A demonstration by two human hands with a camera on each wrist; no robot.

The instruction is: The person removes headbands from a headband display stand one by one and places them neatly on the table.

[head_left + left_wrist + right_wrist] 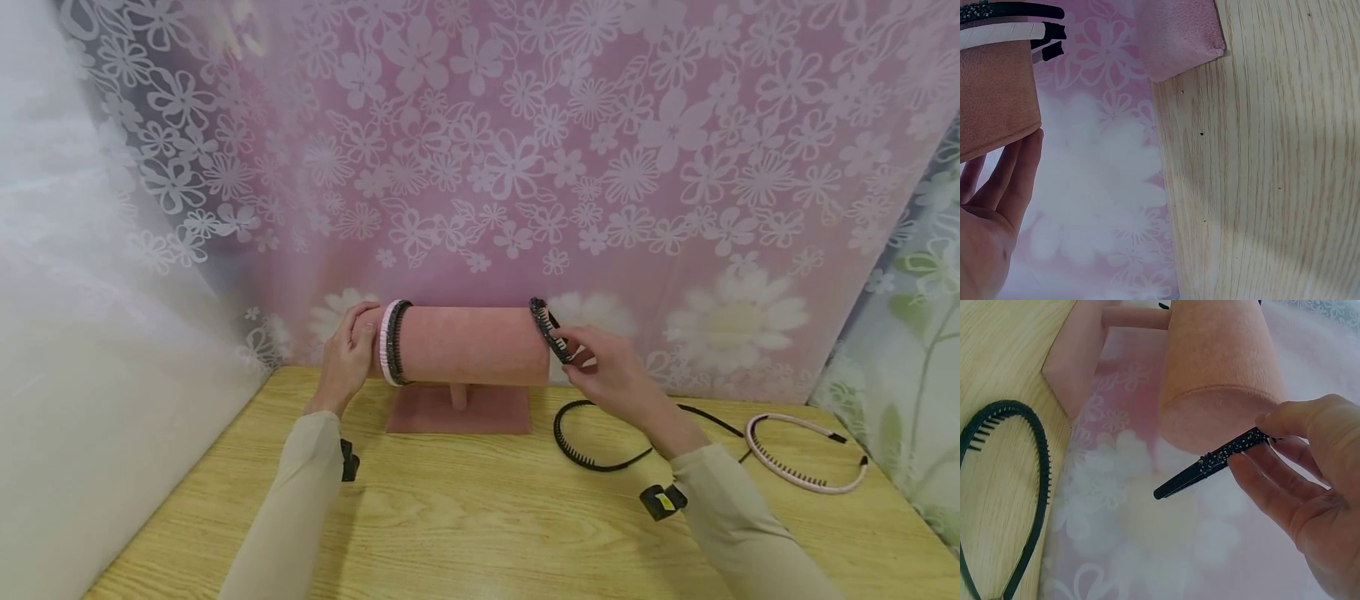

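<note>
A pink, plush-covered roll [472, 343] stands horizontally on its short post and flat base [457, 410]. My left hand [347, 354] rests against the roll's left end; the left wrist view shows fairly straight fingers [1021, 172] at its edge. Near that end, a white headband [386, 342] and a dark beaded headband [398, 343] sit side by side round the roll. At the right end, my right hand [611, 367] pinches a black headband [1229, 452] with sparkly beads and inner comb teeth between thumb and fingers. The headband overlaps the roll's end in the head view.
On the wooden table [465, 517], a black toothed headband [572, 452] lies below my right hand. Farther right is a pale pink headband [780, 472] with dark teeth. A flowered curtain [487, 167] hangs close behind the roll.
</note>
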